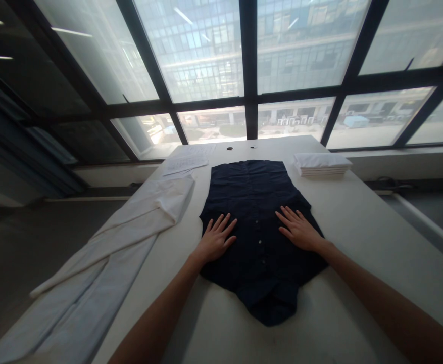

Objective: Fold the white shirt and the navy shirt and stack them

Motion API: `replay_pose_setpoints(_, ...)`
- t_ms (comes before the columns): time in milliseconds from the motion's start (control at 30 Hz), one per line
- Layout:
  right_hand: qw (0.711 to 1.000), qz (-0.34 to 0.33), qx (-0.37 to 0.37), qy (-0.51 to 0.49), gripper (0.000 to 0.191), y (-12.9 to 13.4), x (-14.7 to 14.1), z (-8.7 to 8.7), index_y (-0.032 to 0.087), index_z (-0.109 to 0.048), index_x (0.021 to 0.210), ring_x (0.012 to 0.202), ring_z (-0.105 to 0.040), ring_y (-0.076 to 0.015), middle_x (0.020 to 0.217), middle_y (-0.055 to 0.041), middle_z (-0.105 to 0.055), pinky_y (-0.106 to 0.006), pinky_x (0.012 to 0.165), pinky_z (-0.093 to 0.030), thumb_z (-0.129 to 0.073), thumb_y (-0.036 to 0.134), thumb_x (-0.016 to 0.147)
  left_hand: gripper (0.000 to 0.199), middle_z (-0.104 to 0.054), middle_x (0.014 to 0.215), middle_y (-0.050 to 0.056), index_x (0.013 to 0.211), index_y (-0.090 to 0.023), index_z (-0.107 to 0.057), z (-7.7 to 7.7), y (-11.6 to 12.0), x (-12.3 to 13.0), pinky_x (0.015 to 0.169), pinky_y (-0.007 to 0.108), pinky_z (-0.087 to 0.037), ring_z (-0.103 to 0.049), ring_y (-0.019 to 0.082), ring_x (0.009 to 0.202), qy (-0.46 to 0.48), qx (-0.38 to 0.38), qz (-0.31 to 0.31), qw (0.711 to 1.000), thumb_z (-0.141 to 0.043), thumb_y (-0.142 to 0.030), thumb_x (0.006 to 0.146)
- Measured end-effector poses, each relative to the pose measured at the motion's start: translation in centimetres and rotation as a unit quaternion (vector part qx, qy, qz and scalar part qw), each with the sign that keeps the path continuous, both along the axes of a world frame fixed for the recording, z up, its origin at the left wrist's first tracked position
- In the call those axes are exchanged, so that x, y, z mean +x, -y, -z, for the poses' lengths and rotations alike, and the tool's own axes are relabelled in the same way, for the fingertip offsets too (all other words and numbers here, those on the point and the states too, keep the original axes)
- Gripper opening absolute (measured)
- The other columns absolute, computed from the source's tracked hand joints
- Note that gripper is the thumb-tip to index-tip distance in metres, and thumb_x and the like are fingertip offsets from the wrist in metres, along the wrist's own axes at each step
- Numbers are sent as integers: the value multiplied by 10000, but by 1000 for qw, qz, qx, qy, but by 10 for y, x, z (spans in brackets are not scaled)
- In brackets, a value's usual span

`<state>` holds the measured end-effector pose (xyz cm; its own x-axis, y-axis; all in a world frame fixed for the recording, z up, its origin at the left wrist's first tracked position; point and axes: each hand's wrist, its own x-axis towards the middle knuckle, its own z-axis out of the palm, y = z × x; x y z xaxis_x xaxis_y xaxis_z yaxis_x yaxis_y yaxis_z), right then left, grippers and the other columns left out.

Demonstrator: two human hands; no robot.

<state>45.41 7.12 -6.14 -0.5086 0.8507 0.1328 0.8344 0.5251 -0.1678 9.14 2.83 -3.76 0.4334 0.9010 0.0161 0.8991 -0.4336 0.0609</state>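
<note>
at far left, a blue-grey curtain hangs beside a dark-framed window, which spans the upper part of the view. next, long white fabric, creased and overlapping in layers, runs along the left side of a white table. just beyond its far end lie some sheets of paper; their markings are too small to read.

toward the middle, the left hand rests palm down near the left edge of a navy garment, its fingers spread apart and grasping nothing. the garment lies flat at the centre of the table, front upward, with its narrow collar end nearest the person and its straight edge toward the window. pale buttons run down its midline, between the two hands. beyond the straight edge, a round dark hole is seen in the tabletop.

on the garment's right side, the right hand also lies palm down, fingers apart and clamped on nothing. farther right, near the table's far right corner and well apart from the hand, sits a neat stack of folded white cloth.
</note>
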Motion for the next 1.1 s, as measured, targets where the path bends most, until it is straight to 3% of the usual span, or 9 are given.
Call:
replay_pose_setpoints(900, 1000, 8, -2, -3, 613, 1, -1, -3, 233, -355, 1574, 1537, -167, -254, 1655, -80, -236, -524, 1229, -189, -345, 506, 1025, 585, -148, 1682, 3, 1597, -370, -235, 0, 0, -1, 1218, 574, -174, -137, 288, 1548, 14, 1, -6, 1000, -349, -528, 1046)
replay_pose_setpoints(1100, 1000, 6, -2, -18, 606, 0, -1, -2, 258, -353, 1574, 1536, -172, -256, 1656, -73, -241, -533, 1226, -197, -336, 509, 1023, 576, -174, 1679, 48, 1604, -317, -246, 2, 7, 7, 1204, 606, -177, -148, 307, 1544, 12, 15, -34, 999, -320, -483, 1057)
